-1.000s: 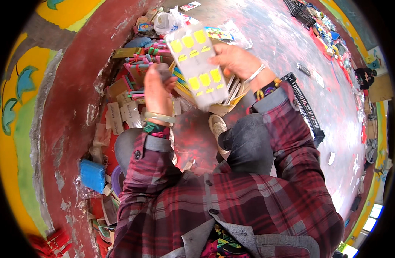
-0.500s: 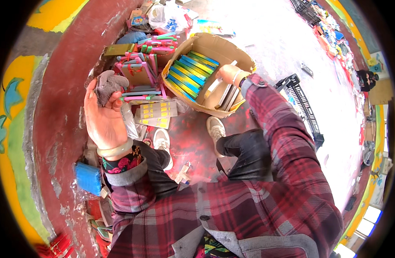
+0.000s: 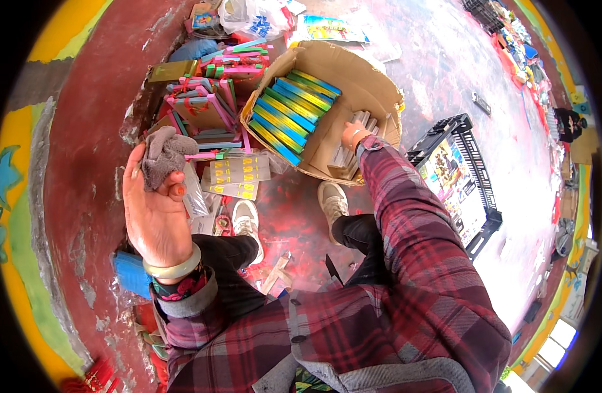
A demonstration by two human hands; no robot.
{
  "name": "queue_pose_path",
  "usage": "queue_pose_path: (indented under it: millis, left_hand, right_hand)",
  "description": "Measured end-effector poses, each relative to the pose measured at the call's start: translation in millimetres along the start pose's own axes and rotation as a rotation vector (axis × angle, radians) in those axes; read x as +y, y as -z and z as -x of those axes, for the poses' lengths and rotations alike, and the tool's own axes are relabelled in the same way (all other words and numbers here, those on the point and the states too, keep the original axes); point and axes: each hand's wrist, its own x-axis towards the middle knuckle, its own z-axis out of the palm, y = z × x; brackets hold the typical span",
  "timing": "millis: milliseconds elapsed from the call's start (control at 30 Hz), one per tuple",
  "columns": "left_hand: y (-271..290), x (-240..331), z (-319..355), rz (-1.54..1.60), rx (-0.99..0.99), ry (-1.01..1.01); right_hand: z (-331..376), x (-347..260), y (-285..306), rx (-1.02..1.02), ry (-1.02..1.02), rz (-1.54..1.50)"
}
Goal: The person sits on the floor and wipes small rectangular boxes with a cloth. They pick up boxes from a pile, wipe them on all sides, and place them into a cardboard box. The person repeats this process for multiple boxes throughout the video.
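Right of the cardboard box (image 3: 354,71), black crate (image 3: 475,164); left, tied bundles (image 3: 202,112)

Grey cloth (image 3: 164,156) in left hand (image 3: 158,226), right hand (image 3: 355,133) inside cardboard box (image 3: 361,77).

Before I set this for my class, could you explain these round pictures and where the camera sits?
There is no machine: a person works with bare hands. Each picture comes from a fisheye camera on the head, looking down. The left hand holds a crumpled grey cloth. The right hand reaches into a brown cardboard box, at flat pale pieces; its grip is hidden. The box holds slim blue, yellow and green pieces. Beside it are pale sheets with yellow patches and, on the reddish floor, a black slatted plastic crate.
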Motion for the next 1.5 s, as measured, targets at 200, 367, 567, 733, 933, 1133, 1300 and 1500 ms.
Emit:
queue_pose_path:
  millis: [200,367,567,733,933,1133,1300,1500]
  left_hand:
    - [1.2,-2.9,-3.4,0.014,-0.021,0.037]
    - [-1.5,-4.3,-3.8,0.039,-0.030,0.048]
    - [0.8,-4.5,-3.4,0.052,-0.018,0.079]
    - [-3.0,-3.5,-0.4,0.040,0.016,0.061]
    - [-7.4,-3.1,1.3,-0.023,-0.014,0.058]
    - [0.8,-13.9,10.2,-0.339,-0.029,-0.106]
    - [-24.1,-52.7,28.7,-0.354,-0.254,-0.173]
    - [-51.9,-64.5,73.5,-0.666,-0.639,-0.209]
  right_hand:
    - [-2.1,-4.1,-11.2,-0.113,-0.073,0.030]
    - [-14.9,-5.8,-22.0,-0.215,-0.098,0.050]
    - [-21.7,-7.6,-18.8,-0.276,-0.100,-0.049]
    - [7.1,-3.5,4.2,-0.063,-0.087,-0.144]
    - [7.1,17.2,56.5,-0.270,-0.349,-0.227]
    - [161.9,-50.8,217.3,0.211,0.478,-1.372]
    - [214.3,-134.2,200.2,0.068,0.774,-2.189]
    - [238.1,-148.6,157.5,0.469,0.463,-2.706]
